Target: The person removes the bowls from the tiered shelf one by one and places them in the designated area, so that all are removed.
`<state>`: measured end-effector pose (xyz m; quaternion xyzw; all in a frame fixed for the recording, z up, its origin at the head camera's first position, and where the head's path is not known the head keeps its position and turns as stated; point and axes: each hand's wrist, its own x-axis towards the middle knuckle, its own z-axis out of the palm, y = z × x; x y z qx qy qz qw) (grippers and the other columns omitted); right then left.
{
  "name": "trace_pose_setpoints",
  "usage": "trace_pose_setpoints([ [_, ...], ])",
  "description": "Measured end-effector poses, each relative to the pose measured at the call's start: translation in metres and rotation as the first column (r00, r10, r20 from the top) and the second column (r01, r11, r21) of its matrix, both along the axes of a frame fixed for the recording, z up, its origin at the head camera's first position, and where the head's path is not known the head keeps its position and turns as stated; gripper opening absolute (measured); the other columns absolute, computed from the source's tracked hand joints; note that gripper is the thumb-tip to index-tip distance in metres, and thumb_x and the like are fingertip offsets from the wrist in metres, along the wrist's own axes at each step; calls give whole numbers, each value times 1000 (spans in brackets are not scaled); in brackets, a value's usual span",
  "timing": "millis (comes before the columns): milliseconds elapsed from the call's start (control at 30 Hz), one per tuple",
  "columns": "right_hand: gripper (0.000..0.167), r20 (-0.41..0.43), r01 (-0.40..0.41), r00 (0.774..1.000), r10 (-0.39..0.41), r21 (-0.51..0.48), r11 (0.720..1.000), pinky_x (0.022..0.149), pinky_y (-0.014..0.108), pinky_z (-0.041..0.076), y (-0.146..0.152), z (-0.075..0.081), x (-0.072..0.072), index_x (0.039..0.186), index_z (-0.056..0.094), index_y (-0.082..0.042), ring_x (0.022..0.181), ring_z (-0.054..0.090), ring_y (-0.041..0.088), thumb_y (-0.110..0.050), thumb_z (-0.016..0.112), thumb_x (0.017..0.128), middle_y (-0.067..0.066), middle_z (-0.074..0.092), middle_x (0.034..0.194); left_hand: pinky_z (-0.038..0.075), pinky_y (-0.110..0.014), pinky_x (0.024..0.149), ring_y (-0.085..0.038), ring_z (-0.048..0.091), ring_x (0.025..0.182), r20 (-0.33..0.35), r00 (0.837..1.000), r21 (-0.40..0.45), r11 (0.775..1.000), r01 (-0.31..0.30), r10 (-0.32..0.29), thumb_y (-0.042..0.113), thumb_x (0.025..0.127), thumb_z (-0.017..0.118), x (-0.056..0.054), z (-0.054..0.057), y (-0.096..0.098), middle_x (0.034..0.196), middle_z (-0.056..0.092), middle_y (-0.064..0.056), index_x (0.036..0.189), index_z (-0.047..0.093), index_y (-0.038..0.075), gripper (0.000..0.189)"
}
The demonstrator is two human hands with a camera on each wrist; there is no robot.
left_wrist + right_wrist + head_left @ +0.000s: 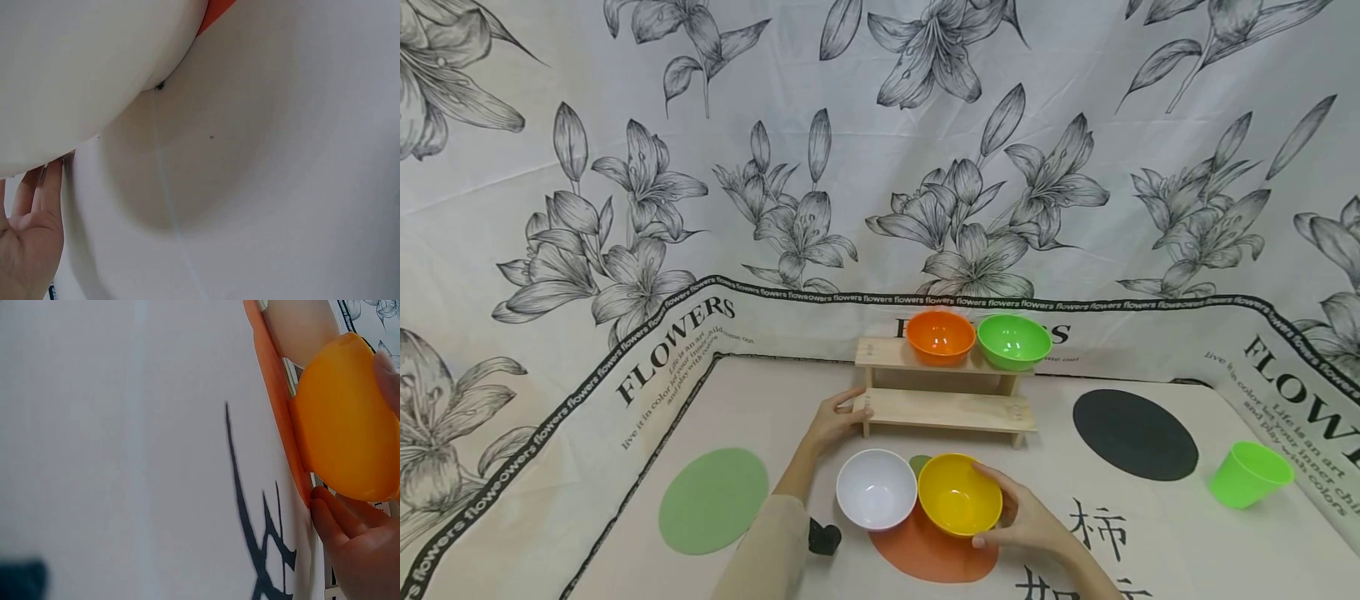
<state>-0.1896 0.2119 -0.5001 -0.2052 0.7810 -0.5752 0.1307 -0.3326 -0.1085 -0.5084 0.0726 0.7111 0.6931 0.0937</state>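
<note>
Behind the shelf you have a flowered cloth, and beneath it a pale tabletop. The two-step wooden shelf itself is your landmark. To its right lies a black oval patch; left of the shelf and nearer you is a green oval patch; in front of the shelf, an orange patch, partly hidden. Over that, in front of the shelf, is your yellow bowl, with a white bowl just beside it on the left. On the shelf's upper step sit a green bowl and an orange bowl, side by side. Your right hand, in front of the shelf, holds the yellow bowl's right side between fingers and thumb. Your left hand touches the left end of the shelf's lower step; I cannot tell whether it grips the board. A bright green cup stands well to the shelf's right.
</note>
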Motion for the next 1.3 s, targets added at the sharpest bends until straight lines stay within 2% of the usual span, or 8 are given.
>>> trace_pose_setpoints([
  [267, 84, -58, -18, 998, 18, -10, 1000, 96, 26, 48, 5, 5, 2, 145, 26, 3, 124, 41, 47, -9, 75, 78, 31, 28, 146, 56, -35, 84, -33, 64, 102, 11, 1000, 6, 1000, -5, 5, 10, 83, 71, -1, 0, 0, 118, 59, -29, 136, 48, 5, 58],
  [500, 86, -136, 38, 990, -42, -32, 999, 92, 30, 52, 14, 8, 1, 142, 27, 9, 114, 57, 28, -4, 77, 74, 37, 31, 140, 56, -35, 84, -32, 65, 102, 8, 1000, -2, 1000, -10, 10, 12, 84, 71, -2, -1, 0, 118, 60, -27, 136, 49, 6, 57],
  [667, 80, -200, 158, 967, -157, -13, 987, 88, 38, 54, 23, 23, 0, 141, 32, 5, 113, 55, 39, -3, 76, 75, 35, 38, 137, 57, -33, 81, -30, 66, 98, 8, 1000, -10, 1000, -19, 19, 13, 83, 72, -3, -2, 0, 116, 61, -26, 135, 50, 7, 57],
  [767, 75, -280, 245, 931, -234, 5, 970, 83, 37, 56, 31, 34, -4, 140, 35, 4, 108, 60, 29, -3, 76, 77, 32, 46, 132, 57, -32, 80, -29, 67, 97, 10, 1000, -7, 1000, -19, 19, 13, 83, 72, -2, -1, 0, 115, 62, -26, 135, 50, 7, 57],
  [900, 70, -426, 370, 841, -335, -1, 929, 77, 27, 57, 48, 41, -18, 135, 42, 5, 96, 60, 7, -2, 77, 75, 26, 55, 118, 57, -32, 81, -29, 66, 98, 5, 1000, 6, 1000, -10, 10, 12, 83, 72, -2, -2, 0, 115, 62, -27, 135, 50, 5, 57],
  [1000, 71, -541, 431, 747, -386, -49, 901, 74, 16, 54, 74, 20, -46, 134, 47, -1, 96, 56, 2, -7, 81, 72, 17, 57, 114, 57, -31, 80, -28, 67, 97, -5, 1000, 5, 1000, -9, 9, 12, 83, 72, -2, -2, 0, 114, 62, -27, 135, 50, 5, 57],
  [1133, 77, -599, 462, 675, -429, -109, 880, 78, 11, 50, 113, -16, -90, 139, 46, -14, 105, 53, 6, -16, 83, 71, 9, 53, 126, 57, -30, 78, -27, 67, 96, -6, 1000, 2, 1000, -15, 15, 12, 83, 72, -1, -2, -1, 113, 62, -27, 135, 50, 5, 57],
  [1300, 83, -600, 554, 648, -470, -53, 831, 77, 6, 47, 123, -3, -106, 141, 42, -16, 105, 51, 0, -15, 84, 70, 6, 48, 136, 57, -32, 81, -29, 66, 98, 0, 1000, 12, 1000, -6, 6, 11, 83, 72, -2, -2, -1, 113, 62, -27, 135, 50, 5, 57],
])
